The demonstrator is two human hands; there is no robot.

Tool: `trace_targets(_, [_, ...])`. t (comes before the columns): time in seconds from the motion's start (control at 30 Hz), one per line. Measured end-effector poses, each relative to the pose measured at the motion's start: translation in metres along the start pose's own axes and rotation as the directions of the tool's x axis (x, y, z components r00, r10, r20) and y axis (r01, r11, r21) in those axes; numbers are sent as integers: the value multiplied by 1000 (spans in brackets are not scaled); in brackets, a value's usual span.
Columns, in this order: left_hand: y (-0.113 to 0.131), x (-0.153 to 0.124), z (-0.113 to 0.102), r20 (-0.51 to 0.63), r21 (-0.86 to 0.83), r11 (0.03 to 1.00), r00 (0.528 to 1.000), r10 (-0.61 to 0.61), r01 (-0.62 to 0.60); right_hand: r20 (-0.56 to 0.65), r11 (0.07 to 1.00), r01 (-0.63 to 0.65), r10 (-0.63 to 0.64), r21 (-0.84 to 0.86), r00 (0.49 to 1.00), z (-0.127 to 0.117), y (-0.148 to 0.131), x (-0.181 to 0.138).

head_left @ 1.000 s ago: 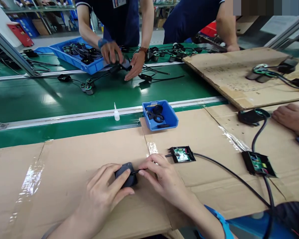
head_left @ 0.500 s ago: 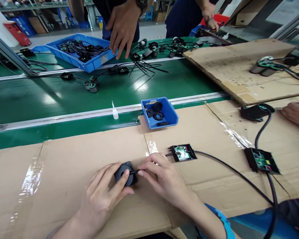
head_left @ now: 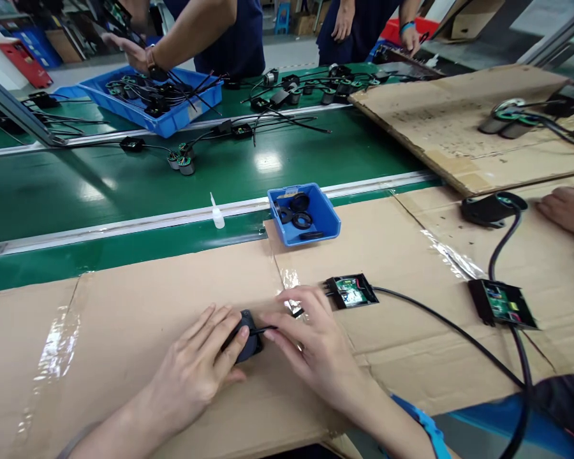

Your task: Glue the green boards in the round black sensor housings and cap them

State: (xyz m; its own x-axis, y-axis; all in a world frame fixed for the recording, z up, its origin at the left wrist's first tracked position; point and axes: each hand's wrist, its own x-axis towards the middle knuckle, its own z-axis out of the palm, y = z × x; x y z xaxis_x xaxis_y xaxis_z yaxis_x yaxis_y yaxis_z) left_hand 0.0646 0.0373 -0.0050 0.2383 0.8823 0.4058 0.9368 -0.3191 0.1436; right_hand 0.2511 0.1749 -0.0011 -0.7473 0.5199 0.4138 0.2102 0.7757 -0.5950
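Observation:
My left hand (head_left: pixel 203 354) lies over a round black housing (head_left: pixel 249 347) on the cardboard, its fingers pressed against the top and covering much of it. A thin black cable (head_left: pixel 263 329) comes out of the housing's right side. The thumb and fingertips of my right hand (head_left: pixel 310 338) pinch this cable close to the housing. Just beyond my right hand lies a small black box with an exposed circuit board (head_left: pixel 353 292). A thicker cord (head_left: pixel 440 319) leads from the box toward the lower right.
A blue bin (head_left: pixel 335 226) with black rings stands at the cardboard's far edge, near a small white bottle (head_left: pixel 217 215). Another open circuit box (head_left: pixel 504 305) lies at right, near a co-worker's hand (head_left: pixel 569 207). Across the green belt (head_left: pixel 316 150), a blue tray (head_left: pixel 172 124) holds wired parts.
My left hand's fingers now lie flatter and cover more of the housing. My right hand's fingers have shifted slightly on the cable. Across the belt, a co-worker's hand moved left, over the blue tray.

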Motion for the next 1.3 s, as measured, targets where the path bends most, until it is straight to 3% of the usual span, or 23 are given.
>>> trace_targets(0.07, [-7,-3,4,-10,-81,996,999,-37,36,-57,997,-75,75,3,996,2,-6,-9])
trace_targets(0.13, [-12,-6,8,-19,-177,983,998,-56,52,98,974,-206,197,94,975,7,-12,-18])
trace_targets(0.2, [-15,-9,12,-43,-243,969,997,-67,54,315,932,-339,284,133,905,15,-17,-24])
trace_targets(0.27, [-13,-13,16,-83,-240,970,994,-64,42,419,897,-425,341,123,842,24,-22,-24])
trace_targets(0.4, [-4,-26,18,-142,-109,994,990,-2,-14,476,803,-542,386,249,790,35,-29,-22])
trace_targets(0.5, [5,-30,14,-140,-69,998,990,-23,14,484,654,-610,397,447,780,38,-31,-26])
trace_targets(0.6, [12,-21,7,-148,-304,940,967,-207,154,510,472,-639,385,607,769,40,-30,-30])
trace_targets(0.67, [13,-11,2,7,-512,792,924,-382,332,508,419,-630,375,654,776,41,-29,-31])
trace_targets(0.77, [9,-2,-3,324,-572,600,826,-460,559,501,425,-626,377,654,779,42,-28,-29])
trace_targets(0.83, [5,0,-3,419,-568,554,794,-441,608,510,431,-645,396,631,764,43,-27,-29])
trace_targets(0.9, [3,-1,-2,447,-580,530,785,-429,619,516,431,-666,422,609,745,44,-26,-29])
trace_targets(1.07, [8,-1,6,393,-603,518,791,-468,607,495,447,-686,477,574,726,51,-25,-32])
trace_targets(1.2, [11,-1,13,348,-637,497,795,-497,589,444,502,-659,490,560,750,55,-25,-33])
trace_targets(1.3, [8,-2,16,404,-645,440,768,-497,624,426,544,-640,478,543,768,54,-24,-31])
